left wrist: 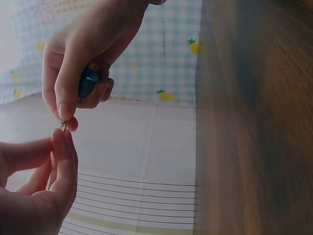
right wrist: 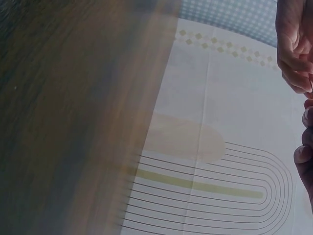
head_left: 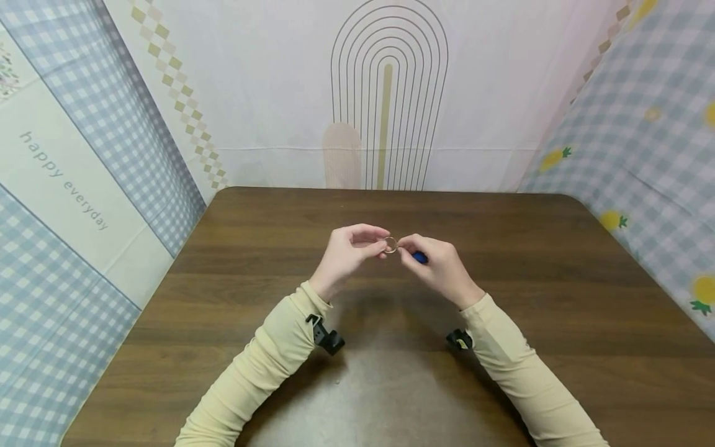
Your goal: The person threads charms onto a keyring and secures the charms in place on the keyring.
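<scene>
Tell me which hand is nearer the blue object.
Right. The right hand has the blue object tucked within its curled fingers; the left hand is apart from it, to its left, pinching a metal ring.

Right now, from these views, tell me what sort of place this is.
Probably an indoor recording station: a brown table, a white printed cloth behind it, checked cloth on the right, and a black wrist-worn device.

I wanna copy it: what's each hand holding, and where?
The left hand pinches the metal ring by its left side. The right hand curls round a blue thing, its gripped part unclear.
</scene>
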Demonstrator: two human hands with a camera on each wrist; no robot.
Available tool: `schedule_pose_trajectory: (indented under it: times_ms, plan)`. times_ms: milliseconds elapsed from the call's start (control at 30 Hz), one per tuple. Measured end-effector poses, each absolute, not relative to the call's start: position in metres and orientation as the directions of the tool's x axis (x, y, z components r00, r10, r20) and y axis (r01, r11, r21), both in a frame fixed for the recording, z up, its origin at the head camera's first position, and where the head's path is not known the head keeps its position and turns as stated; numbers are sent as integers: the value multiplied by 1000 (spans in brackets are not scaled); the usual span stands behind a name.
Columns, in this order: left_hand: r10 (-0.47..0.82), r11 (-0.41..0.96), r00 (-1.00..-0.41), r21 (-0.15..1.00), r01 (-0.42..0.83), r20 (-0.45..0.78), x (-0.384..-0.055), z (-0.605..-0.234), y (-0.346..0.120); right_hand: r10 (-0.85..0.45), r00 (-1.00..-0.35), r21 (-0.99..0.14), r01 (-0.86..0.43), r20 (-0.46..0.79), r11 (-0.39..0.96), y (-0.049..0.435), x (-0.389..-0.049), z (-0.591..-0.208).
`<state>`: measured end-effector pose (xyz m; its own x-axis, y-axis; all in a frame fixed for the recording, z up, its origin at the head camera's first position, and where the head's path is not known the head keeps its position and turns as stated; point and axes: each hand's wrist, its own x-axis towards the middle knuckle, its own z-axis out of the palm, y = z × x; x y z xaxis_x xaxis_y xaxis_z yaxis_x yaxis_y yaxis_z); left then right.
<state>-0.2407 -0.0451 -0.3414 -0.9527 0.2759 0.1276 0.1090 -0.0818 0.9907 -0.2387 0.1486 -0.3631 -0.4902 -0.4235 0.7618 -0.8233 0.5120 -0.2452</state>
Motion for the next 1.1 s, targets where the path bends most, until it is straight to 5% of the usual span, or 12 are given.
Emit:
schedule_pose_trajectory:
  times_ms: [600,1100]
  plan:
    - [313,9,-946,996,86,79,-243,-344,-45,-465,-416,-151,-849,782,506,148,-241,-363]
    - [282,-39,-956,996,77,85,-239,-340,-44,-407,-456,-206,-826,791,525,148,-241,-364]
